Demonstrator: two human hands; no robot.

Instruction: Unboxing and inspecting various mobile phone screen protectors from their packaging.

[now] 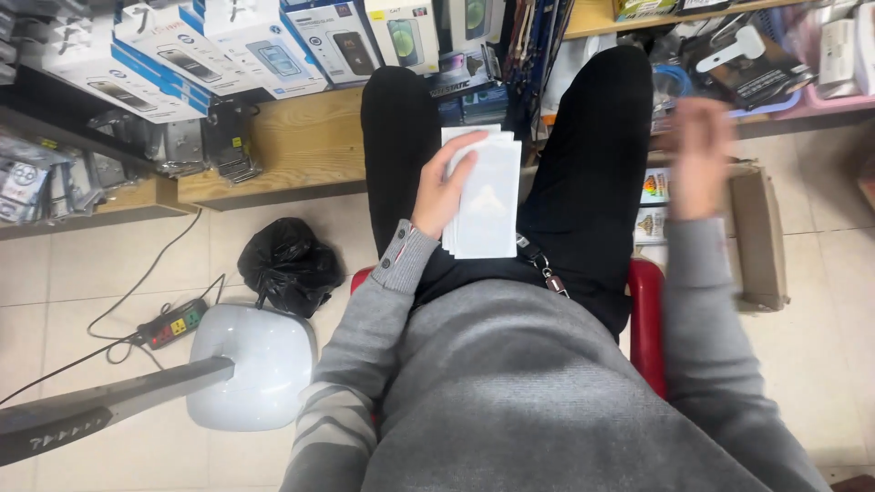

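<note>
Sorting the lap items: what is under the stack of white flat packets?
The stack of white flat packets rests on the black trousers, with the left hand gripping its left edge. Only the lower packets' edges show; their faces are covered.

My right hand [697, 159] is a motion smear, so I cannot tell whether its fingers are curled or spread, or whether they hold anything. Under my left hand [444, 191], the lower sheets of the white stack [488, 205] hide beneath the top one; their count is unclear. Beyond my right hand, the cardboard box [758, 237] is partly covered by my forearm.
</note>
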